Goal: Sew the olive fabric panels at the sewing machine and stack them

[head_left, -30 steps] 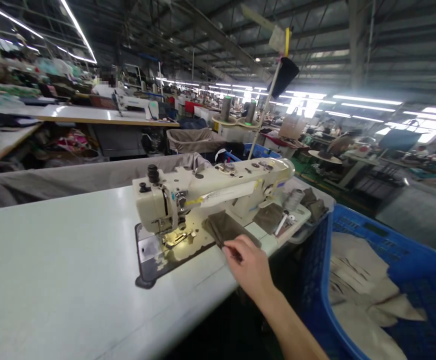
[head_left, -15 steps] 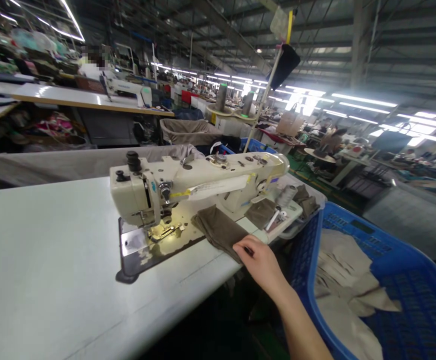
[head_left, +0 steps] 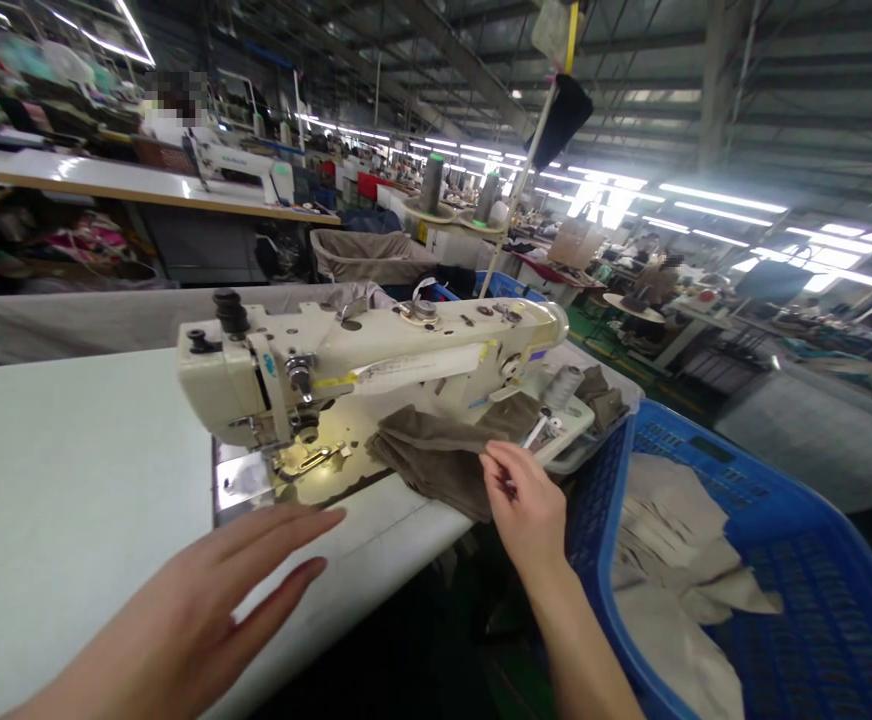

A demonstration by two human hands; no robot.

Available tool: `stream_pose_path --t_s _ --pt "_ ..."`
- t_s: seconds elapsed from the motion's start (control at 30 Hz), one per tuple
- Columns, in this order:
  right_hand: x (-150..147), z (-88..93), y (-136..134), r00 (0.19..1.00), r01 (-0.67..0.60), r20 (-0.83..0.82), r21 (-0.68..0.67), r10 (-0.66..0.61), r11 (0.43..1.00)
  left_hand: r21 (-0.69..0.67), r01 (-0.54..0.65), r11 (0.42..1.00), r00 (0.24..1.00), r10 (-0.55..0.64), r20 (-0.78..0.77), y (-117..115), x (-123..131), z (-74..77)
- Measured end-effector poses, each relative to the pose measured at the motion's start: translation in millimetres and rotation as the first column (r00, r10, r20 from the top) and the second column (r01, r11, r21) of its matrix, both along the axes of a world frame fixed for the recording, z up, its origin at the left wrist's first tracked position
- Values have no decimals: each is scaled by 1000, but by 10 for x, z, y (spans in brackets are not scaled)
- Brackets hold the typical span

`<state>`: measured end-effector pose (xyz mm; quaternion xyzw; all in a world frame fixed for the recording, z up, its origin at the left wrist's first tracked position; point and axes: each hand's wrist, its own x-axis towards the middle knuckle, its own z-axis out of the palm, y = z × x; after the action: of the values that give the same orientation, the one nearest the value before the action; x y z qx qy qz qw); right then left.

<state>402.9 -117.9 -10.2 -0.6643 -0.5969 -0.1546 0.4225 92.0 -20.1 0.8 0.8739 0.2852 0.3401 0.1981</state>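
My right hand (head_left: 526,500) pinches the near right corner of a brown fabric piece (head_left: 436,455), lifting it off a folded stack of the same cloth. The stack lies on the machine bed, by the table's front edge. Over the white table (head_left: 91,450), my left hand (head_left: 233,590) hovers with fingers stretched and thumb apart, holding nothing. Just beyond it stands a cream sewing machine (head_left: 376,350), its needle area lit above a brass-coloured guide (head_left: 312,458). A paper strip is fixed along the machine's arm.
At the right, a blue plastic basket (head_left: 635,500) holds beige cut fabric pieces (head_left: 676,540). A grey thread spool (head_left: 563,385) and more brown cloth (head_left: 601,395) sit behind the stack. A thread stand pole (head_left: 515,200) rises behind the machine. Other workstations and people fill the background.
My left hand has come into view from the lower left. My right hand has raised the brown fabric's corner, so the top piece now bends up from the stack. The view has shifted slightly.
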Motion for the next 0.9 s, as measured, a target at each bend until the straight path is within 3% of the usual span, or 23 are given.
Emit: stream_pose_path --t_s 0.1,0.17,0.23,0.3,0.33,0.4,0.47,0.5,0.53,0.57,0.63,0.77,0.9 --pt "-209 233 -98 961 -161 254 178 112 971 285 94 954 995 -85 -42 -122 405 182" --pt "-377 407 -203 899 -311 359 126 249 942 294 104 950 995 -99 -35 -193 588 290" --pt "-510 521 -278 861 -421 357 103 362 901 118 118 986 992 -121 18 -233 676 356" --pt "-590 535 -284 908 -409 185 197 376 891 -243 95 965 989 -63 136 -246 681 385" --pt "-616 502 -261 932 -357 24 238 362 903 -460 80 884 979 18 203 -248 660 391" --pt "-669 368 -185 864 -307 -363 171 349 936 -809 88 581 927 251 280 -258 592 388" --pt "-763 178 -110 657 -446 -682 -6 323 895 -941 167 295 837 462 293 -288 502 353" --pt "-832 76 -85 544 -544 -787 -68 290 836 -956 203 213 791 539 288 -308 450 321" --pt "-912 -22 -72 446 -625 -860 -102 247 774 -959 228 169 753 593 284 -327 393 280" --pt "-997 -113 -70 374 -677 -906 -118 201 727 -958 243 152 724 629 283 -340 330 234" --pt "-1151 -254 -90 318 -721 -940 -153 126 676 -956 247 156 695 659 287 -332 181 144" --pt "-1298 -365 -127 412 -701 -906 -246 99 669 -950 149 275 730 618 293 -132 -171 80" --pt "-1319 -366 -83 458 -706 -884 -299 91 641 -911 -120 395 868 486 97 148 -399 189"
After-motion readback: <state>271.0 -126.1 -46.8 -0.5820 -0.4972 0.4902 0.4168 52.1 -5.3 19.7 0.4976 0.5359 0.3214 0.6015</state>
